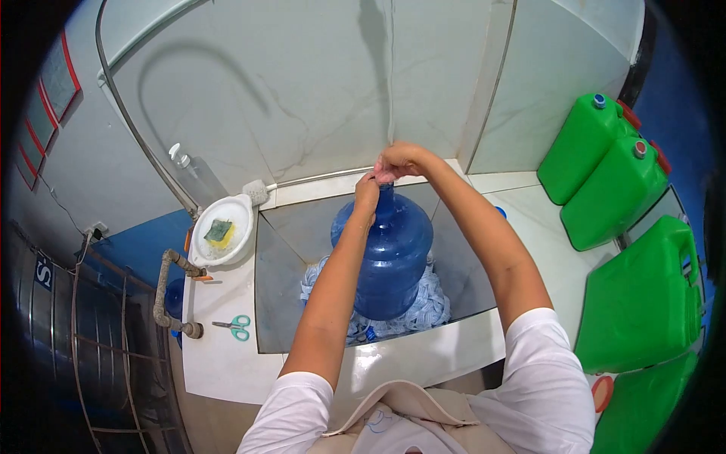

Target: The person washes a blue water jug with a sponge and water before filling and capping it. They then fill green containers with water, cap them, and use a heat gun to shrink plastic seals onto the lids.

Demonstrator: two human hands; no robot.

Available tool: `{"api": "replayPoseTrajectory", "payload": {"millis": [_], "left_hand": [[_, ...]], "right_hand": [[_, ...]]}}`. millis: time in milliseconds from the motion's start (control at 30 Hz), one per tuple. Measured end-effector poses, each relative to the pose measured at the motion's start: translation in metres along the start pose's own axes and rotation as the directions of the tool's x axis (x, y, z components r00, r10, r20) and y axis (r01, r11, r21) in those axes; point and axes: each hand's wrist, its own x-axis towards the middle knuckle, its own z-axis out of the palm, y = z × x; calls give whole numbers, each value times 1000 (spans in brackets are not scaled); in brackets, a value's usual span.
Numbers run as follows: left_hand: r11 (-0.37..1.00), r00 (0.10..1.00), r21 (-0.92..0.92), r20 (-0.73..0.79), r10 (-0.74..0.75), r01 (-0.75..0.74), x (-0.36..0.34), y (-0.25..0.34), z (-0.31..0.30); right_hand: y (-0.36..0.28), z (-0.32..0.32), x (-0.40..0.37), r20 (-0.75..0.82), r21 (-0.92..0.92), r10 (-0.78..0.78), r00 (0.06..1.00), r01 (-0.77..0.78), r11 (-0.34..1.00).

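Observation:
A large translucent blue water jug (387, 261) stands upright in the grey sink basin (291, 227), on a heap of pale plastic strips (435, 299). Both hands meet at the top of its neck. My right hand (405, 157) is closed with bent fingers around a crumpled pink piece (386, 172), which looks like soft cloth or film, at the mouth. My left hand (367, 198) is closed, its fingertips pinched right at the left side of the mouth, against the pink piece. What the left fingertips hold is hidden.
On the left counter are a white bowl (246, 240) with a sponge (218, 233), scissors (236, 327) and a pipe (160, 291). Behind stand a pump bottle (198, 172) and a long-handled brush (259, 192). Several green jerrycans (635, 295) line the right side.

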Motion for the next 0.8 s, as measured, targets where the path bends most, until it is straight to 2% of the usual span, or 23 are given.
{"api": "replayPoseTrajectory", "payload": {"millis": [33, 67, 100, 133, 200, 233, 300, 333, 400, 433, 500, 533, 600, 633, 667, 733, 767, 800], "left_hand": [[999, 1000, -48, 25, -6, 7, 7, -6, -3], [995, 999, -98, 52, -11, 16, 12, -14, -7], [983, 989, -146, 115, -94, 110, 9, -13, -11], [983, 988, -145, 118, -97, 113, 7, -11, -14], [942, 923, -192, 327, -204, 276, 2, -4, -18], [942, 921, -189, 331, -205, 277, -1, 2, -18], [954, 891, -48, 373, -257, 295, -7, 11, -17], [954, 891, -47, 373, -258, 296, -9, 15, -15], [977, 952, -31, 233, -198, 211, -13, 18, -8], [976, 952, -29, 232, -201, 214, -3, 7, -9], [999, 998, 31, 52, -46, 44, 5, -2, -8], [998, 998, 32, 50, -49, 47, 1, -1, -4], [973, 981, 229, -188, 48, -4, -4, -1, 5], [981, 974, 195, -222, 45, 0, -5, -1, 6], [981, 974, 196, -221, 41, 3, -4, 2, 4], [971, 970, -1, 46, -237, 237, -5, 14, -7], [969, 962, 18, 119, -246, 245, -2, 18, -11], [968, 961, 20, 117, -250, 250, 1, 18, -15]], "right_hand": [[-5, -6, -5, 70, -144, -10, 997, 20, 989], [-9, -6, -8, 70, -141, -7, 998, 17, 990], [-12, -6, -10, 73, -194, -11, 997, 25, 981], [-15, -6, -12, 75, -247, -17, 997, 35, 968], [-20, -6, -18, 86, -187, 3, 996, 13, 982], [-22, -6, -23, 86, -183, -4, 996, 20, 983], [-23, -7, -25, 85, -178, -12, 996, 27, 984], [-21, -8, -23, 90, -159, -23, 996, 38, 987], [-21, -7, -23, 98, -136, -35, 995, 48, 990], [-24, -6, -26, 48, -146, -34, 998, 40, 988], [-24, -3, -27, 2, -154, -28, 1000, 28, 988], [-23, -3, -26, 3, -148, -38, 999, 38, 988], [-22, -4, -26, 5, -140, -46, 999, 46, 989], [-22, -4, -28, 3, -134, -51, 999, 51, 990], [-22, -4, -29, 0, -127, -57, 998, 57, 990], [-19, -4, -27, -13, -141, -59, 998, 57, 988], [-19, -5, -26, -25, -162, -66, 997, 61, 985], [-17, -5, -24, -23, -158, -63, 998, 59, 986]]}}
